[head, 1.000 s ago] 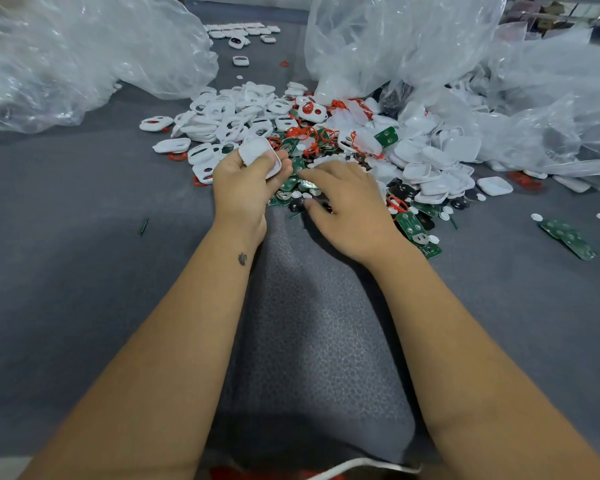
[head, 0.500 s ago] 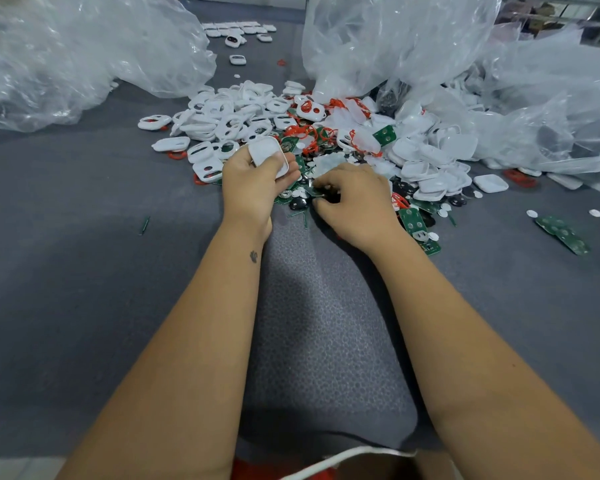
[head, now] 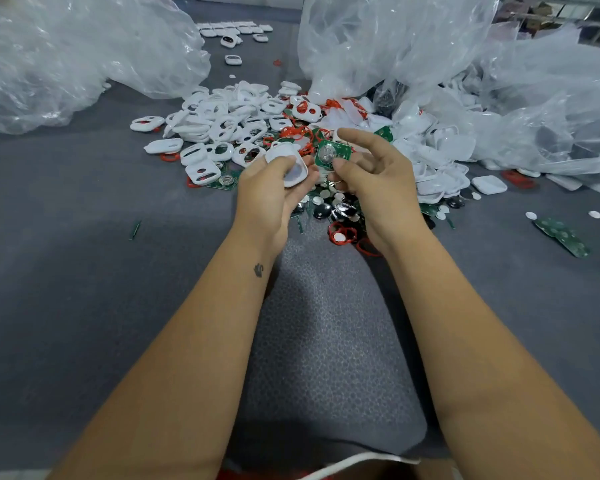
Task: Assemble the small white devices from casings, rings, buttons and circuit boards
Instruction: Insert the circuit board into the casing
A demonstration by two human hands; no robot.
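Observation:
My left hand (head: 269,199) grips a white casing half (head: 289,165), its hollow side facing me. Just right of it, my right hand (head: 378,181) pinches a green circuit board (head: 331,154) with a round silver cell on it, index finger stretched out above. Both hands hover over the near edge of a heap of parts: white casings with two holes (head: 222,129), red rings (head: 297,133), more green boards (head: 226,181), round white and dark buttons (head: 329,206), and plain white casing halves (head: 440,161).
Big clear plastic bags lie at the left (head: 77,53) and back right (head: 413,39). Finished white devices (head: 236,29) sit in rows at the far back. A green board strip (head: 561,235) and loose white buttons lie to the right on the grey table (head: 66,271).
My right hand has lifted out of the heap with a green circuit board pinched in it. Both hands have risen and drawn closer together, the casing tilted toward me.

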